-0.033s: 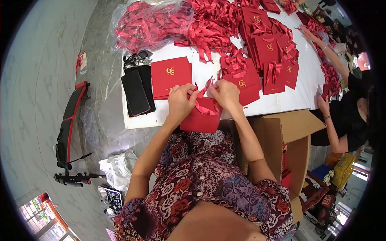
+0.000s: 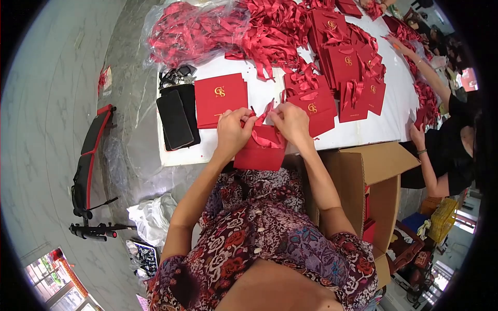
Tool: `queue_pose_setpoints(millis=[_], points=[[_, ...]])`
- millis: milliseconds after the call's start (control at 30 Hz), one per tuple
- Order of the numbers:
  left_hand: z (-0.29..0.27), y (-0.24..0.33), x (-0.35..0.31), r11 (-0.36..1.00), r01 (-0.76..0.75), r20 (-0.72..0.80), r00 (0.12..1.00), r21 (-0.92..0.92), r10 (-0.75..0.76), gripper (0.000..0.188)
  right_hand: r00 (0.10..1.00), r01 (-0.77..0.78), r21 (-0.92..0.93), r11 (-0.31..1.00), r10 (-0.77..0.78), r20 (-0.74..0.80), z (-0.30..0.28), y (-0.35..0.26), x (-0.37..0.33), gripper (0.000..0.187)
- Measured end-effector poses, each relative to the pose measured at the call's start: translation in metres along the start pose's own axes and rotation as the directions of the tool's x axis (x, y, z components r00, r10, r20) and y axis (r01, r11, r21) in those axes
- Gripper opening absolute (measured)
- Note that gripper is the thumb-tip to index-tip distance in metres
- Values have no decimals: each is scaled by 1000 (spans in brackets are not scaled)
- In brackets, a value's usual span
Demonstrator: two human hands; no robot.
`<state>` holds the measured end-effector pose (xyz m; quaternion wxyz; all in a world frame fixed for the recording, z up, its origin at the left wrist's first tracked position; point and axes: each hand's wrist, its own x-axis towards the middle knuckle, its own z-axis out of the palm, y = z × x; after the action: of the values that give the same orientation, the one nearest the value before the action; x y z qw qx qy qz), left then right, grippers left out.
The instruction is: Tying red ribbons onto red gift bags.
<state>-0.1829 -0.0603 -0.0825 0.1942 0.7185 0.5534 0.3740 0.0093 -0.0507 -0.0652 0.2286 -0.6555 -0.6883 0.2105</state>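
A small red paper gift bag (image 2: 259,157) hangs over the table's near edge, in front of my body. Between my hands, a glossy red ribbon (image 2: 265,113) rises from the bag's top, and a loop of it lies across the bag's face. My left hand (image 2: 236,129) pinches the ribbon by thumb and fingertips, where a small dark tip sticks up. My right hand (image 2: 291,122) is closed too, its fingertips on the ribbon at the bag's right top corner. Just beyond my left hand lie flat red bags (image 2: 220,103) with a gold emblem.
Heaped red ribbons (image 2: 197,33), partly in clear plastic, cover the far table. Ribboned red bags (image 2: 347,65) are stacked at right. A black phone (image 2: 175,120) lies at left. An open cardboard box (image 2: 342,179) stands by my right arm. Another person's arm (image 2: 433,78) reaches in at far right.
The red gift bag has shifted very slightly upward and to the right under my hands. My grip on the ribbon looks the same.
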Motion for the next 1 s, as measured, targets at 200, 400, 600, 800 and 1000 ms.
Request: queue_pose_setpoints(millis=[200, 400, 600, 800, 1000], points=[[-5, 3, 10, 960, 165, 205, 971, -225, -118, 19, 972, 231, 171, 958, -220, -78, -3, -18, -15, 18], [1, 2, 12, 872, 308, 317, 929, -380, -190, 21, 934, 343, 142, 929, -321, -157, -2, -16, -17, 14], [13, -8, 6, 791, 339, 266, 936, -509, -230, 14, 952, 303, 249, 920, -304, -33, -11, -8, -14, 16], [7, 6, 6, 830, 288, 235, 952, -477, -195, 10, 997, 12, 529, 849, -50, 57, -11, -8, -7, 21], [5, 9, 6, 942, -36, 92, 993, -333, 70, 22, 987, 159, 756, 635, -77, -144, 4, 2, 0, 17]])
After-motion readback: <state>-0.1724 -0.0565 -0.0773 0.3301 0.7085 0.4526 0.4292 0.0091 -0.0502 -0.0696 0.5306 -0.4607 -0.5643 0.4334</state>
